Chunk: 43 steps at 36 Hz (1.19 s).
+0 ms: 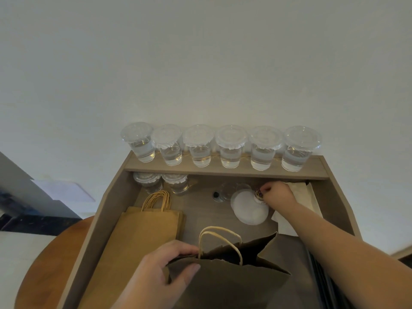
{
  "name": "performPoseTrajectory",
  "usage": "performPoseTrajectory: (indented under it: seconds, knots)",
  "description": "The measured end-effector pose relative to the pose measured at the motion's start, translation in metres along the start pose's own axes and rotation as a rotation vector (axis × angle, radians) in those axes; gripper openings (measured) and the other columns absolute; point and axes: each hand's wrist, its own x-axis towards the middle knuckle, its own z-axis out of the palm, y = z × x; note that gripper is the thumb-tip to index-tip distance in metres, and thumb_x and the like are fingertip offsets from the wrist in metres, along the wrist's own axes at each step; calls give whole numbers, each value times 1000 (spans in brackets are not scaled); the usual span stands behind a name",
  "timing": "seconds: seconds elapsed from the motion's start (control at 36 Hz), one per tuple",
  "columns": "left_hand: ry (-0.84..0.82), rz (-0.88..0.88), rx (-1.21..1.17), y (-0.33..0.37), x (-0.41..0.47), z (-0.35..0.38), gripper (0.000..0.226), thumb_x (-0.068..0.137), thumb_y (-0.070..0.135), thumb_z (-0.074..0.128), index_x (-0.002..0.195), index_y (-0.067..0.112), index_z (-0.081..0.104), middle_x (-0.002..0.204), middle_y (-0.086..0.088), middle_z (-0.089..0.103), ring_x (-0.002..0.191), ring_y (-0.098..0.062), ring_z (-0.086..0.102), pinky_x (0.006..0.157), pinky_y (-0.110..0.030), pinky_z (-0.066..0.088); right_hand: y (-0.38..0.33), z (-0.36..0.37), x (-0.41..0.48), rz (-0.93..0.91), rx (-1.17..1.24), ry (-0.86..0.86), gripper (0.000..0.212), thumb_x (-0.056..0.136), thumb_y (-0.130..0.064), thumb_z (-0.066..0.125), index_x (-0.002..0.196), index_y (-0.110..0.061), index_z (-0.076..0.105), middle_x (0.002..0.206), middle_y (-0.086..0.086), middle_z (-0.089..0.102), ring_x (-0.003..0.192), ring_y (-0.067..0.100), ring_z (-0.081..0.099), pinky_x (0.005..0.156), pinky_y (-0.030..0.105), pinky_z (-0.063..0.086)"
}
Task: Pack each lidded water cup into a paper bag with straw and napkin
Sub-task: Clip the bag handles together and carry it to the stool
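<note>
Left hand (pixel 160 270) grips the near rim of the open paper bag (pixel 234 284), which stands upright at the front. Its inside is dark, contents unreadable, bottom cut off. Spare bags (pixel 142 233) lie flat to its left. Right hand (pixel 277 192) is under the shelf (pixel 223 171), fingers curled at something small beside the lid stack (pixel 247 208) and napkins (pixel 301 192); grip unclear. Two lidded cups (pixel 148 181) sit half hidden under the shelf, six more cups (pixel 230 146) on top.

Six lidded water cups (pixel 230 148) stand in a row on the rear shelf (pixel 223 171); two more cups (pixel 176 184) sit beneath it, left; flat paper bags (pixel 142 233) lie before those; open paper bag (pixel 234 282) nearest, centre; lid stack (pixel 249 211) behind it; napkins (pixel 299 189) rightmost.
</note>
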Motion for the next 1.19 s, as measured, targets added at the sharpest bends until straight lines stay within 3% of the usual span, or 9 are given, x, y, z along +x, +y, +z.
performPoseTrajectory:
  seconds: [0.19, 0.44, 0.61, 0.69, 0.78, 0.83, 0.89, 1.08, 1.19]
  knots:
    - [-5, 25, 18, 0, 2, -1, 44, 89, 29, 82, 117, 59, 67, 110, 26, 72, 102, 1, 68, 88, -14, 53, 4, 11, -9, -30, 162, 187, 20, 99, -10, 63, 106, -15, 80, 110, 8, 75, 109, 30, 65, 93, 36, 53]
    - [-66, 37, 90, 3, 9, -9, 42, 86, 44, 77, 121, 63, 62, 117, 32, 68, 111, 8, 64, 89, -9, 51, -4, 11, -45, -13, 410, 234, 16, 104, -21, 63, 105, -34, 72, 100, -15, 68, 97, 11, 65, 87, 33, 56]
    - [-252, -28, 21, 15, 11, -23, 66, 80, 8, 61, 126, 56, 64, 124, 27, 68, 121, 5, 62, 99, -18, 50, -47, -17, -99, -60, 574, 105, 14, 100, -30, 71, 93, -42, 75, 94, -16, 75, 93, 4, 68, 76, 25, 50]
    - [-392, -81, -86, 25, 31, -30, 68, 86, -21, 52, 116, 35, 75, 114, 20, 75, 109, 9, 67, 89, -10, 52, -77, -46, -135, -211, 647, -28, 16, 100, -30, 72, 94, -44, 78, 92, -14, 79, 82, -1, 69, 79, 27, 52]
    - [-494, 29, -66, 28, 35, -30, 21, 101, 1, 56, 101, 12, 74, 96, -1, 77, 86, -11, 73, 87, -22, 57, -104, -74, -169, -344, 738, -150, 13, 99, -33, 73, 98, -44, 79, 92, -8, 80, 77, 2, 69, 73, 25, 56]
    - [-335, -15, -165, 39, 47, -30, 29, 110, 19, 47, 108, 15, 75, 95, -5, 78, 87, -22, 71, 82, -26, 58, -117, -86, -187, -425, 799, -211, 10, 97, -32, 74, 101, -38, 81, 96, -3, 81, 86, 8, 73, 76, 19, 57]
    - [-180, -118, -280, 52, 60, -29, 37, 113, 31, 39, 111, 29, 76, 96, 2, 77, 89, -15, 70, 82, -21, 55, -125, -90, -197, -479, 820, -219, 12, 98, -26, 75, 102, -36, 82, 98, 0, 81, 92, 13, 75, 81, 18, 57]
    - [-221, -39, -277, 58, 68, -25, 31, 104, 50, 48, 99, 41, 77, 90, 7, 77, 85, -10, 72, 86, -26, 53, -130, -72, -209, -538, 732, -112, 12, 98, -31, 75, 106, -38, 82, 102, -1, 82, 99, 23, 78, 93, 48, 63]
    - [-223, -52, -327, 55, 68, -27, 25, 104, 39, 58, 90, 36, 78, 84, 7, 77, 77, -6, 70, 81, -23, 52, -127, -71, -213, -561, 621, -78, 14, 97, -45, 71, 108, -44, 80, 105, -10, 79, 101, 18, 75, 90, 44, 62]
